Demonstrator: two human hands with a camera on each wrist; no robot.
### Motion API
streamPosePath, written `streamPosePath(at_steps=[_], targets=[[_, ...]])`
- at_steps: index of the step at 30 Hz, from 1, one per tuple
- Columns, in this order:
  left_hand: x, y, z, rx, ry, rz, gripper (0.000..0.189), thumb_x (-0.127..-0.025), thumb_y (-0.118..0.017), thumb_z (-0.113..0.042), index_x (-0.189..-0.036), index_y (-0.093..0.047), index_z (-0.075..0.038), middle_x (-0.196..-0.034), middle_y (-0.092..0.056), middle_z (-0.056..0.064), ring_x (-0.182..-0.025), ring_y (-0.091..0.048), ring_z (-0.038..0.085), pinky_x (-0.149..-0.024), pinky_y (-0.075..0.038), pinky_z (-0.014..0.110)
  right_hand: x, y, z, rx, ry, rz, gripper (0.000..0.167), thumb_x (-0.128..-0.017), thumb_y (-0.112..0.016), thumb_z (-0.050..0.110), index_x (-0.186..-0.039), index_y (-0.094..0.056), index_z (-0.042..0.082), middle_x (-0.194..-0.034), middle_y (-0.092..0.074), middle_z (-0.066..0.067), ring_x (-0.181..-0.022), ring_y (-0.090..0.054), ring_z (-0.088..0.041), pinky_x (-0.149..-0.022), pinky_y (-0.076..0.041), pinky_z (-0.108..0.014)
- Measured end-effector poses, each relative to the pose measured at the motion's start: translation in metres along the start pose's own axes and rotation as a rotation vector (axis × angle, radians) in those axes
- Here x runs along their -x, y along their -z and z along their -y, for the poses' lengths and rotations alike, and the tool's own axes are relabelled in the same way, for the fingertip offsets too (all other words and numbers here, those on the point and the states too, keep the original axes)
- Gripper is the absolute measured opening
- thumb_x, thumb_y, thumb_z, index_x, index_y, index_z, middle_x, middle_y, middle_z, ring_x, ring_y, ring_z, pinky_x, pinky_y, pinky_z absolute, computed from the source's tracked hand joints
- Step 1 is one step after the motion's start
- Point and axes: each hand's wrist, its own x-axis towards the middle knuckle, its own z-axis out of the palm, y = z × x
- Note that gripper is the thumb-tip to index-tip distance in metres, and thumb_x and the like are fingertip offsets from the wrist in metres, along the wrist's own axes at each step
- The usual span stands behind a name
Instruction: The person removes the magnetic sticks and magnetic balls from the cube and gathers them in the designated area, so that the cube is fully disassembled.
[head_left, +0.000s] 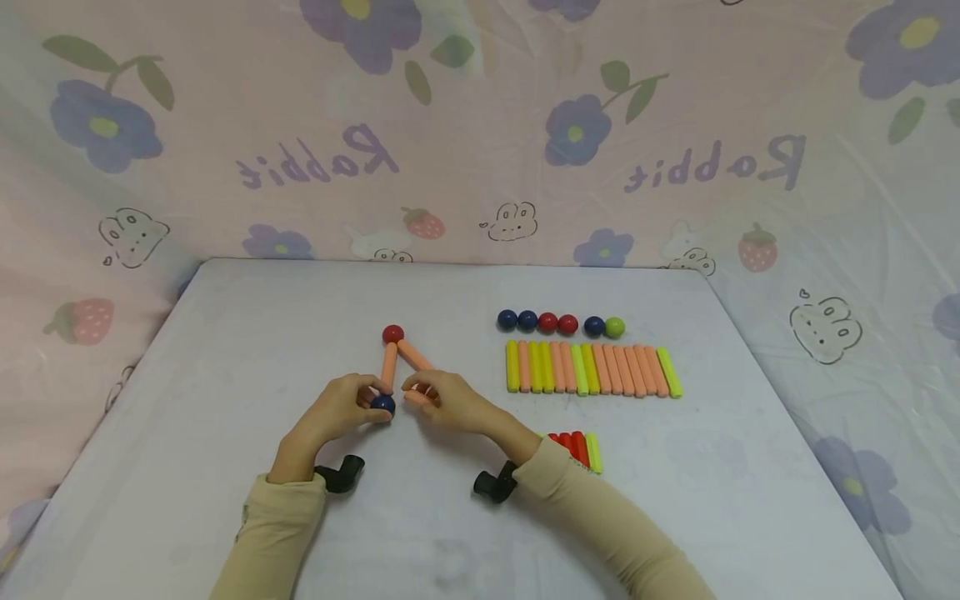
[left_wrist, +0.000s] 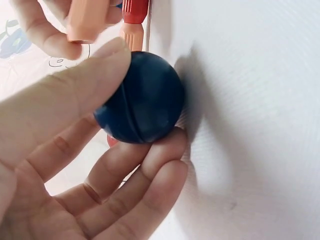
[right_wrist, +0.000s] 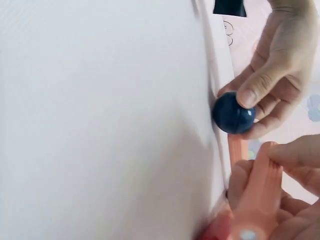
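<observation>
My left hand [head_left: 341,408] pinches a dark blue ball [head_left: 382,406] between thumb and fingers, low over the white table. In the left wrist view, the thumb lies across one side of the blue ball [left_wrist: 142,97] and fingertips support the other. An orange stick [head_left: 389,367] runs from that ball up to a red ball [head_left: 393,334]. A second orange stick [head_left: 415,356] slants from the red ball toward my right hand [head_left: 450,402]. That hand pinches another orange stick [head_left: 417,398]; the right wrist view shows a shiny metal tip on this orange stick [right_wrist: 260,192].
Blue, red and green balls [head_left: 547,322] line up at the back right. Below them lies a row of yellow, green and orange sticks [head_left: 592,369]. Red and green sticks [head_left: 577,450] are partly hidden by the right forearm. A patterned curtain [head_left: 480,125] hangs behind the table.
</observation>
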Motion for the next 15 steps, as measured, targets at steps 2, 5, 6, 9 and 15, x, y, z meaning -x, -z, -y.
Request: streamPosePath(at_steps=[2,5,6,9,15], targets=[[0.000,0.000,0.000,-0.006,0.000,-0.004,0.027,-0.079,-0.078,-0.013,-0.103,-0.069,-0.004,-0.095,-0.067,0.016,-0.088,-0.063,0.022,-0.078,-0.054,0.038,0.000,0.004,0.000,-0.007,-0.015,-0.003,0.024,-0.091,-0.060,0.003,-0.115,-0.061,0.003,-0.102,-0.067,-0.016,-0.081,-0.056,-0.017,-0.071,-0.047,-0.015],[0.000,0.000,-0.001,-0.014,0.001,-0.008,0.027,-0.079,-0.079,-0.013,-0.103,-0.069,-0.004,-0.095,-0.067,0.016,-0.088,-0.062,0.022,-0.077,-0.054,0.038,0.000,0.011,-0.001,-0.016,-0.056,-0.007,0.026,-0.089,-0.062,0.003,-0.115,-0.059,0.005,-0.103,-0.067,-0.016,-0.082,-0.057,-0.017,-0.069,-0.047,-0.015],[0.000,0.000,-0.001,-0.015,0.002,-0.008,0.028,-0.079,-0.079,-0.013,-0.103,-0.069,-0.004,-0.095,-0.067,0.016,-0.088,-0.062,0.022,-0.077,-0.054,0.038,0.000,0.013,-0.002,-0.017,-0.069,-0.009,0.027,-0.089,-0.063,0.003,-0.115,-0.059,0.005,-0.104,-0.067,-0.016,-0.083,-0.058,-0.017,-0.070,-0.049,-0.015],[0.000,0.000,-0.002,-0.015,0.010,-0.003,0.028,-0.079,-0.079,-0.013,-0.103,-0.069,-0.004,-0.096,-0.066,0.016,-0.088,-0.062,0.022,-0.078,-0.054,0.038,0.001,0.020,-0.005,-0.046,-0.108,-0.016,0.028,-0.088,-0.065,0.004,-0.116,-0.059,0.005,-0.107,-0.066,-0.016,-0.087,-0.061,-0.019,-0.076,-0.054,-0.019],[0.001,-0.001,-0.002,-0.015,0.023,0.002,0.028,-0.079,-0.079,-0.014,-0.104,-0.069,-0.005,-0.096,-0.065,0.016,-0.089,-0.061,0.022,-0.078,-0.054,0.038,0.003,0.035,-0.016,-0.149,-0.202,-0.054,0.029,-0.085,-0.069,0.006,-0.113,-0.059,0.005,-0.106,-0.065,-0.017,-0.090,-0.065,-0.020,-0.082,-0.059,-0.026]])
